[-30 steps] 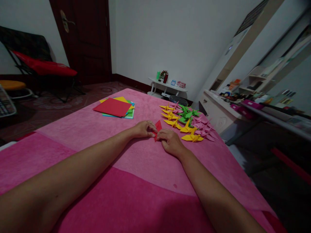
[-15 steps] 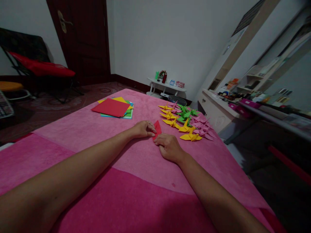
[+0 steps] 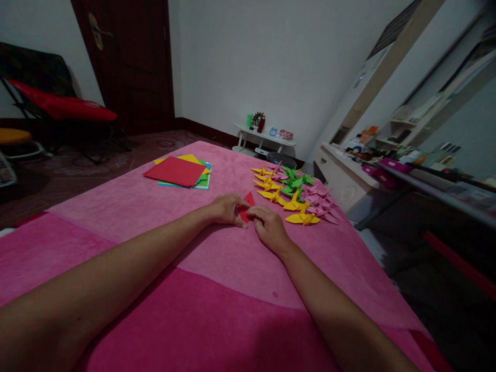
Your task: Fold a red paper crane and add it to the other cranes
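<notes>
A small piece of folded red origami paper (image 3: 248, 200) lies on the pink cloth between my hands, partly covered by fingers. My left hand (image 3: 228, 209) holds it from the left, index finger across the paper and thumb at its near end. From the right, my right hand (image 3: 268, 227) grips its edge with curled fingers. To the left lies a stack of coloured square sheets with a red sheet (image 3: 176, 171) on top. Right of my hands stand rows of folded paper cranes: yellow cranes (image 3: 303, 218), green cranes (image 3: 293, 182) and pink cranes (image 3: 320, 199).
The pink cloth (image 3: 186, 320) covers the surface under my forearms. At the far wall stands a low white shelf (image 3: 264, 135) with small items. A cluttered dresser (image 3: 344, 168) is at right; a red folding chair (image 3: 64, 107) is at left.
My left thumb has moved down and apart from the index finger. My right fingers have shifted slightly up along the red paper. The view has shifted slightly.
</notes>
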Demonstrator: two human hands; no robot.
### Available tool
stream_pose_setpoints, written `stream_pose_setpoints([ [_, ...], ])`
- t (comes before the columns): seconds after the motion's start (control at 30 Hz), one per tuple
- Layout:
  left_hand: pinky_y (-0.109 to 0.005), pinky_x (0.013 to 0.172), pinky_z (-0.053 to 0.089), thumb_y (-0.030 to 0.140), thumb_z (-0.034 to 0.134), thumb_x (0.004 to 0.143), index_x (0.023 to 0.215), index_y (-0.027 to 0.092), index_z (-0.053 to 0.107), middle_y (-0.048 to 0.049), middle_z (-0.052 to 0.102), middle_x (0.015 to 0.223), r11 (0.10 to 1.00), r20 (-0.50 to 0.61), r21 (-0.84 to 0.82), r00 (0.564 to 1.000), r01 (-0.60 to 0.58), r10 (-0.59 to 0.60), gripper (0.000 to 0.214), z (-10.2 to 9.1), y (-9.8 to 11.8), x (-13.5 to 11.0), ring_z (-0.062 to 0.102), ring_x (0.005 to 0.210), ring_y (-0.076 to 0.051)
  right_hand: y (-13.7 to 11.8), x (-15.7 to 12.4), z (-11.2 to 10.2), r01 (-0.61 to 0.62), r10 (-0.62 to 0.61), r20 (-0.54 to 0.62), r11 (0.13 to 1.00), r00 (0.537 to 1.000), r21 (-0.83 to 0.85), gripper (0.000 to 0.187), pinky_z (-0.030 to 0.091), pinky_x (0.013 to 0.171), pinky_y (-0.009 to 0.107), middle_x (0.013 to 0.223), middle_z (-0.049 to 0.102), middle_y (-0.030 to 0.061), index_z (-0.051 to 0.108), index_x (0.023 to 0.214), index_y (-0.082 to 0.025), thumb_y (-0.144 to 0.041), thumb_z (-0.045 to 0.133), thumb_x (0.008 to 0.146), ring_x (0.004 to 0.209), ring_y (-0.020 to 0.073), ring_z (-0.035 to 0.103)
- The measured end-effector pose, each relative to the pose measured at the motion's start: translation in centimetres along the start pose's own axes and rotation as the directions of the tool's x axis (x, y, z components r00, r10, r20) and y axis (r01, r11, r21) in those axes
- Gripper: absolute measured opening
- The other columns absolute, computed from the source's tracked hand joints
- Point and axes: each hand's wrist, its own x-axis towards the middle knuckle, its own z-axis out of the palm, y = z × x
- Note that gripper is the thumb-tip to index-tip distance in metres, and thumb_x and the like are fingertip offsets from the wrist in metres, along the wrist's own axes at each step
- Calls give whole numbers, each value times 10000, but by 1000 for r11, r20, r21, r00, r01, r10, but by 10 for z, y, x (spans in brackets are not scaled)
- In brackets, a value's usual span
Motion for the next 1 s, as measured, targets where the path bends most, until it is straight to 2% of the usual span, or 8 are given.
stream_pose_setpoints([
  [0.13, -294, 868, 368, 541, 770, 461, 1235, 196, 536, -95, 593, 1159, 1000, 60, 15, 998, 27, -28, 879, -4, 2, 0, 535, 1027, -272, -3, -1, 1, 65, -52, 173, 995, 984, -71, 429, 413, 983, 375, 1198, 615, 59, 636, 1103, -219, -38, 466, 753, 1127, 201, 552],
  [0.27, -316, 945, 345, 466, 810, 418, 1277, 176, 497, -128, 526, 1274, 999, 161, -39, 987, 8, -2, 959, -16, 1, -3, 486, 1132, -293, -14, -12, -5, 93, -60, 280, 990, 958, -105, 501, 397, 1013, 353, 1222, 600, 30, 628, 1142, -236, -19, 435, 733, 1159, 189, 536],
  [0.43, -303, 900, 400, 417, 774, 539, 1143, 187, 612, -90, 612, 1171, 922, 181, -383, 983, 56, 15, 667, -20, -5, -3, 541, 1073, -243, -26, -20, -14, 113, -80, 289, 989, 954, -100, 480, 476, 896, 309, 1054, 691, -3, 683, 1015, -269, -20, 451, 677, 985, 181, 640],
  [0.57, -302, 688, 472, 440, 659, 692, 954, 96, 658, -106, 692, 877, 793, -61, -575, 955, 203, -290, 432, -2, -7, 7, 627, 780, -199, -27, -21, -14, 121, -98, 236, 989, 967, -87, 384, 506, 791, 280, 867, 730, -1, 713, 835, -255, -22, 474, 643, 850, 182, 675],
  [0.67, -262, 615, 459, 466, 754, 550, 965, 134, 634, -65, 684, 829, 882, -217, -399, 909, 251, -357, 544, 11, -6, 15, 613, 708, -174, -24, -23, -10, 123, -114, 193, 992, 975, -33, 366, 511, 785, 284, 858, 730, 9, 713, 784, -246, -13, 477, 629, 837, 184, 676],
  [0.77, -223, 564, 422, 438, 790, 483, 950, 172, 641, -17, 670, 757, 921, -184, -269, 924, 281, -336, 558, 16, -7, 18, 598, 659, -147, -19, -23, -5, 44, -55, 114, 994, 992, 96, 343, 516, 789, 290, 844, 729, 15, 708, 732, -226, -11, 461, 629, 821, 177, 678],
  [0.87, -204, 504, 378, 376, 758, 542, 936, 162, 650, 25, 629, 624, 905, -85, -313, 940, 289, -330, 461, 17, -12, 17, 553, 550, -114, -15, -20, -3, -110, 101, 45, 943, 994, 315, 316, 536, 697, 269, 724, 714, 19, 687, 662, -193, -20, 423, 640, 710, 157, 678],
  [1.0, -200, 488, 356, 399, 687, 623, 802, 153, 678, 20, 620, 625, 889, -36, -365, 950, 278, -312, 304, 20, -16, 15, 521, 526, -96, -2, -14, -5, -247, 365, -194, 857, 911, 452, 221, 511, 519, 237, 676, 654, 18, 633, 673, -174, -100, 426, 693, 555, 133, 613],
])
